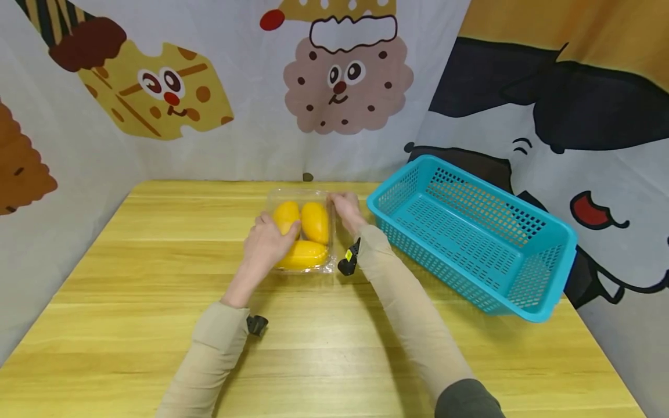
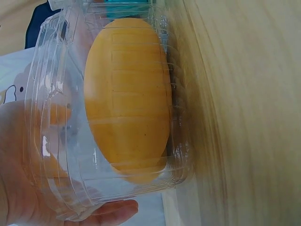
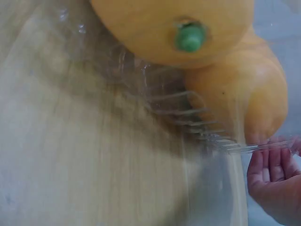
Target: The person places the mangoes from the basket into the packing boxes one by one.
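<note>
A clear plastic clamshell box (image 1: 300, 194) lies on the table in the head view. Inside are three yellow mangoes: one upper right (image 1: 315, 223), one upper left (image 1: 284, 213), and one lying across the near side (image 1: 303, 255). My left hand (image 1: 263, 244) grips the box's left side, its thumb over the top. At the far right corner, my right hand (image 1: 347, 209) holds the edge with curled fingers. One mango (image 2: 129, 99) shows through the box wall in the left wrist view. A green stem end (image 3: 190, 37) appears in the right wrist view.
A turquoise perforated basket (image 1: 473, 232) stands at the right of the wooden table (image 1: 130, 342), beside my right forearm. Behind the table hangs a white cloth (image 1: 251, 87) printed with cartoon figures. A small black camera is strapped to each wrist.
</note>
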`<state>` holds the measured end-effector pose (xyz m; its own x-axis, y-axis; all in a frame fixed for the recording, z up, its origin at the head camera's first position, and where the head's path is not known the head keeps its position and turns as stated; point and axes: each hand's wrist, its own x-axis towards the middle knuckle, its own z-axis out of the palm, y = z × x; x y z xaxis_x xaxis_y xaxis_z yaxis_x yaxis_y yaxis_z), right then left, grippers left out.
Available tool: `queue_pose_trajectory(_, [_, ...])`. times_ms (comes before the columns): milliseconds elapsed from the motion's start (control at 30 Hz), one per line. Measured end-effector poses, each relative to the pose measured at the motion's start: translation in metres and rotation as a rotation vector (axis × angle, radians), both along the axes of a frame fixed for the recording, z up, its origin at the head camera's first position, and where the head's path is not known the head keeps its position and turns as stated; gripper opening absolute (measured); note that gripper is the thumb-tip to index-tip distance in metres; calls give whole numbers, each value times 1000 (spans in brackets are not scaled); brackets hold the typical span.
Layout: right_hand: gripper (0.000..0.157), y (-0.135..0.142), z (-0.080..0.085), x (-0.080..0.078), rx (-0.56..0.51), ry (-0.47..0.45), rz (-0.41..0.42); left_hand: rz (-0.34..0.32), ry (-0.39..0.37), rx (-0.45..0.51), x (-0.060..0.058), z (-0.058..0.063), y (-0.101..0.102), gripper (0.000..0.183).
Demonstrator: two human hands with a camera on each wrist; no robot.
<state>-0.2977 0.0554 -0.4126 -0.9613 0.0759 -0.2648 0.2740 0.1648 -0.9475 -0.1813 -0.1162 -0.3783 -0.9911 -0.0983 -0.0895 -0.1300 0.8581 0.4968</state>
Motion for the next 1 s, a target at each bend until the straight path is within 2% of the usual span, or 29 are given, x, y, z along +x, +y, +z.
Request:
queue_pose_trajectory(233, [11, 0, 1, 1, 72, 34, -35, -1, 14, 4, -1, 0, 2, 93])
queue_pose_trajectory(467, [22, 3, 3, 4, -6, 16, 79, 5, 7, 6, 0, 1, 1, 93])
queue_pose_trajectory(567, [24, 5, 5, 9, -5, 23, 114, 1, 8, 9, 0, 2, -1, 94])
queue_pose_trajectory(667, [23, 8, 9, 17, 36, 14, 148, -9, 13, 4, 0, 4, -2, 94])
queue_pose_trajectory(767, [32, 13, 14, 31, 92, -1, 200, -16, 16, -11, 0, 4, -3, 95])
queue_pose_trajectory(867, [42, 17, 17, 47, 146, -1, 251, -19, 17, -13, 0, 4, -3, 95])
queue_pose_trajectory(1000, [43, 22, 20, 70, 212, 13, 303, -20, 35, -7, 0, 3, -3, 94])
